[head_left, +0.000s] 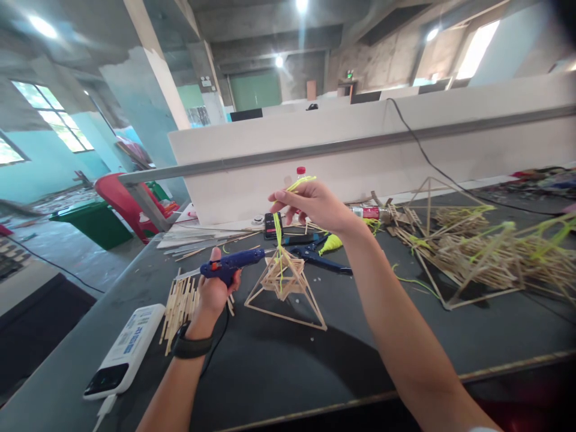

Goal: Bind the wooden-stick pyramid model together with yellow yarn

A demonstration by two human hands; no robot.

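Note:
Closed around a blue hot glue gun (238, 260), my left hand (213, 293) points its nozzle rightward at the top of a wooden stick pyramid (310, 300). Smaller stick frames are nested inside that pyramid, which stands on the dark table. Above it, my right hand (310, 204) pinches strands of neon yellow string (277, 225). The strands run down, looking taut, to the pyramid's tip, and a strand hangs on inside it. Whether the nozzle touches the tip, I cannot tell.
Loose sticks (180, 306) and a white power bank (128, 348) lie at left. Behind the pyramid are a phone (272, 225), blue-handled pliers (321, 258) and a bottle lying down (369, 212). More stick frames (486, 291) and piled sticks with yellow string fill the right.

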